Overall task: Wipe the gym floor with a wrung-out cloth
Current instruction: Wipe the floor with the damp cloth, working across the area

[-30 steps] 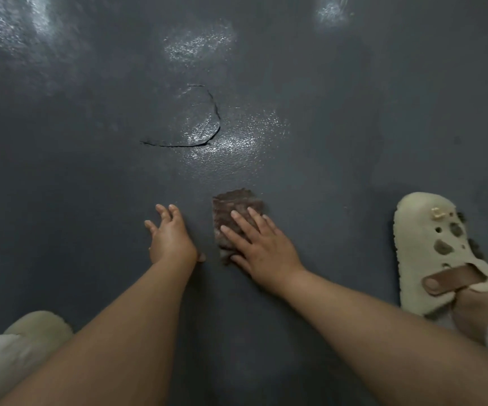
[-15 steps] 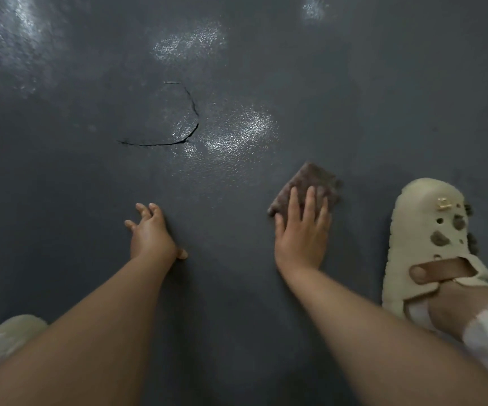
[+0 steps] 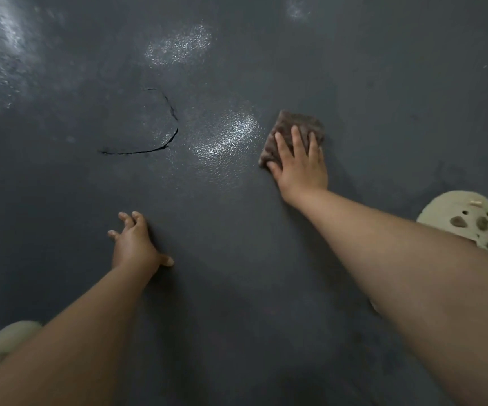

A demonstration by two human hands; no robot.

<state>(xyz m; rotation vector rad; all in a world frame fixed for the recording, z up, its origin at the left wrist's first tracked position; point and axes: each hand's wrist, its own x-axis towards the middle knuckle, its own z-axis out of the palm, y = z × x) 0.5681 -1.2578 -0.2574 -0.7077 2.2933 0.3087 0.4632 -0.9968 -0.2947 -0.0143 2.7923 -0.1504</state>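
Note:
A folded brown cloth (image 3: 294, 124) lies flat on the dark grey gym floor (image 3: 383, 98), right of centre. My right hand (image 3: 300, 162) presses down on it with fingers spread, covering its near half. My left hand (image 3: 136, 244) rests on the bare floor lower left, fingers apart, holding nothing.
A curved crack (image 3: 149, 149) runs through the floor left of the cloth. Shiny patches (image 3: 225, 139) reflect light between the crack and the cloth. A cream perforated clog (image 3: 462, 221) stands at the right edge; another pale shoe (image 3: 5, 341) shows at the bottom left.
My right hand has slid the cloth from beside my left hand out to the right and then farther away from me. My left hand stays planted on the floor.

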